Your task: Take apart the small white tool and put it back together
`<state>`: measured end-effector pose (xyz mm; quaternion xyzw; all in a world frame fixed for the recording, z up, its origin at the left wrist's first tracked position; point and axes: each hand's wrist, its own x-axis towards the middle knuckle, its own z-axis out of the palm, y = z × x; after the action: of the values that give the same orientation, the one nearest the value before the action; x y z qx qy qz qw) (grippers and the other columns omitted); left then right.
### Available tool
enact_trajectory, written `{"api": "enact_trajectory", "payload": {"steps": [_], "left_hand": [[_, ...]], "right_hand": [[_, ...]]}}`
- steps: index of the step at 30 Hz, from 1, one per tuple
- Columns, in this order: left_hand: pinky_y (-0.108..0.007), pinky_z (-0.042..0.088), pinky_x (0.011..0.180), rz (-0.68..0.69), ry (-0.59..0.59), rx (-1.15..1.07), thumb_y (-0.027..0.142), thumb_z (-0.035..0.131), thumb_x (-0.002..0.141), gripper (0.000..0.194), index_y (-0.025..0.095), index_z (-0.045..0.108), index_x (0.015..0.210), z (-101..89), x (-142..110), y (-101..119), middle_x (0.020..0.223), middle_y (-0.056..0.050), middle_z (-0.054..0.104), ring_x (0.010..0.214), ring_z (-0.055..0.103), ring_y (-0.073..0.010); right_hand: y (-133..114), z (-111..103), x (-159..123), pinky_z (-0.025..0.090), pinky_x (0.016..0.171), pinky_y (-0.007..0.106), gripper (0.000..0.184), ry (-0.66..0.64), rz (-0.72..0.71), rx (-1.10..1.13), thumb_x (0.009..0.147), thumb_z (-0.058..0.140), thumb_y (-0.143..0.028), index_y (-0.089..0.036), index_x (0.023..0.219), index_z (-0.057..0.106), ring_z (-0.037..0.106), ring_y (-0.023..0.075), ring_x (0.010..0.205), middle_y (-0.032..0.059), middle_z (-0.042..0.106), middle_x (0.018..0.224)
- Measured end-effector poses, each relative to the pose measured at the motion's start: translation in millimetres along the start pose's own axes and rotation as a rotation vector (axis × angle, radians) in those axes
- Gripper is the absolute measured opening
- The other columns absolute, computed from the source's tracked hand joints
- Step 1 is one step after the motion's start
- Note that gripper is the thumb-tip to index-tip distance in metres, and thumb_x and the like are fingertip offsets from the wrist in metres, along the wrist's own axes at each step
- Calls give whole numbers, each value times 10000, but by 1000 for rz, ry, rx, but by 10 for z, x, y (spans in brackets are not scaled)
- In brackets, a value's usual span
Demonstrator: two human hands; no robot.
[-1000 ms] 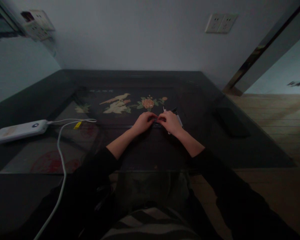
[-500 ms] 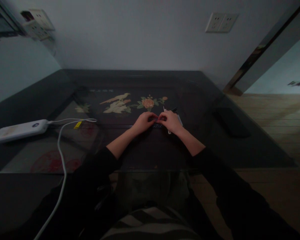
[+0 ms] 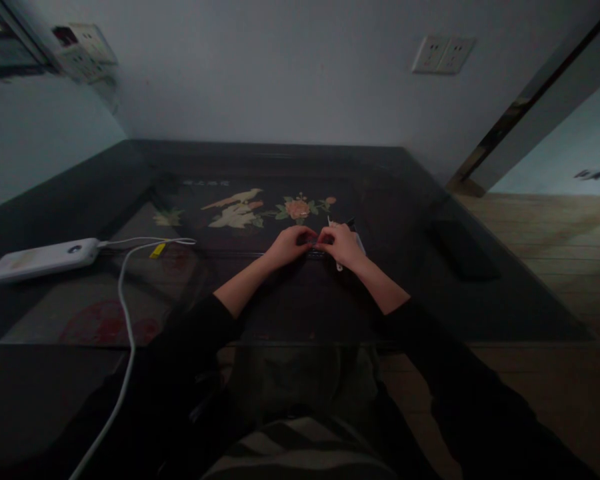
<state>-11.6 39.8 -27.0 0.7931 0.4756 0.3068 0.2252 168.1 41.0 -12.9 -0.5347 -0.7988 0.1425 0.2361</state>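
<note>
- Small shiny item [image 3: 319, 251]: at the fingertips, over the dark table [image 3: 280, 300]; long axis and pointing direction too small to determine.
- Left hand [image 3: 287, 245], right hand [image 3: 341, 244]: thumbs and fingers nearly closed at item; firm hold cannot be confirmed.
- White-and-dark objects [image 3: 359, 241]: beside right hand.

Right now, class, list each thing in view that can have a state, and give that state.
Left hand: fingers bent, tips beside the right hand's; grip unclear.
Right hand: fingers bent; grip unclear.
White power bank: lying down, cable plugged in.
Pale cable: connected, looped, hanging over the table edge.
Yellow tag: beside the cable.
Dark slab: lying flat; too dim for more.
Right wall sockets: nothing plugged in.
</note>
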Motion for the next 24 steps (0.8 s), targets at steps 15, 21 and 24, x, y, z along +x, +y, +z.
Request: {"api": "enact_trajectory", "payload": {"steps": [15,21,24], "left_hand": [[-346,516,865,-13,48,-7,106,610,780,259,170,687,1019,10,-28,13,987,-67,704,924,648,-188],[-321,532,832,-33,129,-34,101,568,812,232,146,690,1004,-9,-13,-7,980,-86,705,914,644,-178],[-313,540,815,-39,157,-29,117,554,827,217,158,697,985,-6,-7,-13,967,-78,710,907,649,-178]], "right_hand": [[101,-91,22,360,758,347,150,72,-71,18,858,665,-366,-234,897,725,549,249,908,60,644,883],[79,-42,-71,378,828,428,445,-19,-188,-198,774,721,-528,-250,1120,703,505,339,1084,119,623,1140],[69,-15,-84,381,850,446,510,-67,-222,-250,766,713,-562,-229,1153,691,505,342,1096,129,614,1159]]}}
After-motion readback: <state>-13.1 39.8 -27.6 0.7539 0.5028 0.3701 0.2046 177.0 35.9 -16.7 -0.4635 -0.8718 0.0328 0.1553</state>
